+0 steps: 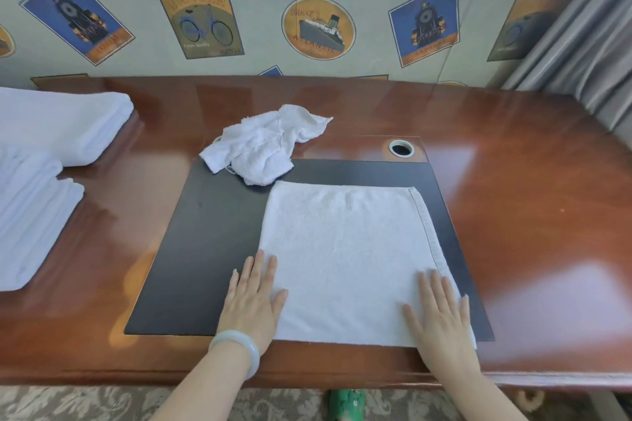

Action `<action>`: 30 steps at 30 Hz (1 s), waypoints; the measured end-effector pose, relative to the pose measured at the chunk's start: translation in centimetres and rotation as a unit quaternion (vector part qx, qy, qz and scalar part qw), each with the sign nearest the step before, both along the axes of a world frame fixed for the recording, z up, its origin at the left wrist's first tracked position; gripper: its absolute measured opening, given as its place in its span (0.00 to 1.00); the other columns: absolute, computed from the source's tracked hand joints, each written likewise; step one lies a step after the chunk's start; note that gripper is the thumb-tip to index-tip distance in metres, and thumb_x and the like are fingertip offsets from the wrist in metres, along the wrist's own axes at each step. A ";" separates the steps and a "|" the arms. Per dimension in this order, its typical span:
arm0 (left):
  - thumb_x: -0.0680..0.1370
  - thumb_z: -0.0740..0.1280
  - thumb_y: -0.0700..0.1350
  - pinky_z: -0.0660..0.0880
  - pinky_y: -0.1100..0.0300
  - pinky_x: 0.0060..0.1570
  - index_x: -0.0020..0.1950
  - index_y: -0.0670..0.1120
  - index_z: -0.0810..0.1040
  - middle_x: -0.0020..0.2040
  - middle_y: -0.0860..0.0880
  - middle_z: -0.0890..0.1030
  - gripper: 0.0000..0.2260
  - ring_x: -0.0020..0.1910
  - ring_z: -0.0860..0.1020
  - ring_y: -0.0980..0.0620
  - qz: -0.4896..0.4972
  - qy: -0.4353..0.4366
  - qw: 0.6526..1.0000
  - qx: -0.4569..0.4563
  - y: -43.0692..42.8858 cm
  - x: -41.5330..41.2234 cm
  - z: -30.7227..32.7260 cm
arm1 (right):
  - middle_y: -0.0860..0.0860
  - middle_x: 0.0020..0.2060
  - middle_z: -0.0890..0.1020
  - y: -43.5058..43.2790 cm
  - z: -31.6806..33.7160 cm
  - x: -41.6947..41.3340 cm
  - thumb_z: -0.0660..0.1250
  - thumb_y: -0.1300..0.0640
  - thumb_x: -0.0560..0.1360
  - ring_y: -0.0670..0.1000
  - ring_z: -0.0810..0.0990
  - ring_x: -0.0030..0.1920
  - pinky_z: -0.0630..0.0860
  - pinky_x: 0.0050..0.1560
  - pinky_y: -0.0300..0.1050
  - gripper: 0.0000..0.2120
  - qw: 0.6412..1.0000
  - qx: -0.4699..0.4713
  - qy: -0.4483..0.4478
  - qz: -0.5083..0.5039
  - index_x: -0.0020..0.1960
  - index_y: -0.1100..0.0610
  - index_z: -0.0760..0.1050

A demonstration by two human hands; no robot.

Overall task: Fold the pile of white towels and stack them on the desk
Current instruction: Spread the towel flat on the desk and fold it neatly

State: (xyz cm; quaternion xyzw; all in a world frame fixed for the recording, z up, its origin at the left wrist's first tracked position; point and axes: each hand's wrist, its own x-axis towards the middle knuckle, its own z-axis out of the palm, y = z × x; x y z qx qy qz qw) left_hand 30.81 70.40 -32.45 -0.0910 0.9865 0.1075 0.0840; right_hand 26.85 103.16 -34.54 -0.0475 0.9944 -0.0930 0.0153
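The left hand's fingers (pixel 272 267) lay straight and spread, holding nothing, pressed flat at the near left corner of the flat towel (pixel 345 249); the thumb and forefinger rested on the cloth, while the outer fingers lay past its left edge on the dark inlay (pixel 205 249). The right hand's fingers (pixel 436 287) were likewise straight and slightly fanned, flat on the towel near its near right corner; the little finger sat at the hemmed right edge. The left hand (pixel 254 301) carried a pale bangle (pixel 239 349) at the wrist; the right hand (pixel 443 318) was bare.

The flat towel lay spread between the two hands, on the inlay, with its near edge at the inlay's front border; its far edge ran just below a crumpled towel (pixel 263 143), which sat partly on the inlay's far left corner and partly on the glossy brown surface (pixel 530 198). A round cable hole (pixel 401 148) lay beyond the flat towel, to the right of the crumpled one.

Well apart at the left edge stood two stacks of folded towels; one nearer (pixel 30 215), one farther back (pixel 61 123). Behind the surface rose wallpaper (pixel 318 27) printed with travel posters; a grey curtain (pixel 588 44) hung at the right.
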 end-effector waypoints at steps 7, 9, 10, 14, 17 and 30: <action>0.71 0.74 0.54 0.68 0.61 0.62 0.63 0.52 0.76 0.62 0.57 0.71 0.21 0.61 0.72 0.55 -0.175 0.077 0.980 0.061 -1.3 4.4 1.7 | 0.45 0.63 0.74 1.4 2.1 2.9 0.69 0.49 0.75 0.51 0.72 0.63 0.62 0.63 0.40 0.18 0.979 -0.077 0.059 0.178 0.64 0.50 0.75; 0.71 0.74 0.54 0.71 0.61 0.57 0.59 0.53 0.76 0.57 0.58 0.70 0.19 0.56 0.68 0.57 -0.185 0.059 0.978 0.080 -1.5 4.3 2.6 | 0.44 0.57 0.75 1.0 2.0 2.4 0.76 0.52 0.72 0.50 0.74 0.58 0.65 0.58 0.39 0.17 0.981 -0.081 0.040 0.171 0.59 0.48 0.77; 0.74 0.72 0.54 0.69 0.60 0.57 0.60 0.53 0.75 0.57 0.57 0.70 0.17 0.56 0.67 0.57 -0.187 0.061 0.977 0.077 -1.8 3.9 2.8 | 0.44 0.56 0.75 0.8 2.0 2.1 0.76 0.51 0.71 0.50 0.74 0.56 0.66 0.55 0.40 0.16 0.982 -0.076 0.033 0.168 0.57 0.48 0.77; 0.68 0.77 0.52 0.74 0.62 0.40 0.49 0.54 0.75 0.47 0.56 0.73 0.14 0.44 0.70 0.55 -0.259 0.080 0.962 -0.018 -2.4 2.9 2.8 | 0.45 0.53 0.74 0.7 2.1 1.4 0.65 0.45 0.76 0.50 0.73 0.52 0.64 0.50 0.41 0.11 0.969 -0.021 0.095 0.225 0.56 0.48 0.74; 0.58 0.78 0.41 0.73 0.61 0.32 0.42 0.50 0.77 0.41 0.52 0.75 0.17 0.37 0.72 0.52 -0.298 0.079 0.946 -0.101 -2.2 2.8 2.8 | 0.50 0.56 0.75 1.6 2.5 1.9 0.68 0.55 0.70 0.54 0.77 0.52 0.71 0.54 0.46 0.19 0.952 0.052 0.118 0.277 0.60 0.52 0.71; 0.53 0.79 0.36 0.68 0.65 0.27 0.36 0.50 0.75 0.33 0.56 0.72 0.20 0.29 0.71 0.56 -0.247 0.050 0.966 -0.064 -1.1 2.1 3.9 | 0.47 0.42 0.74 1.1 5.7 0.2 0.63 0.74 0.57 0.50 0.71 0.40 0.65 0.39 0.39 0.23 0.979 0.124 -0.006 0.162 0.45 0.52 0.73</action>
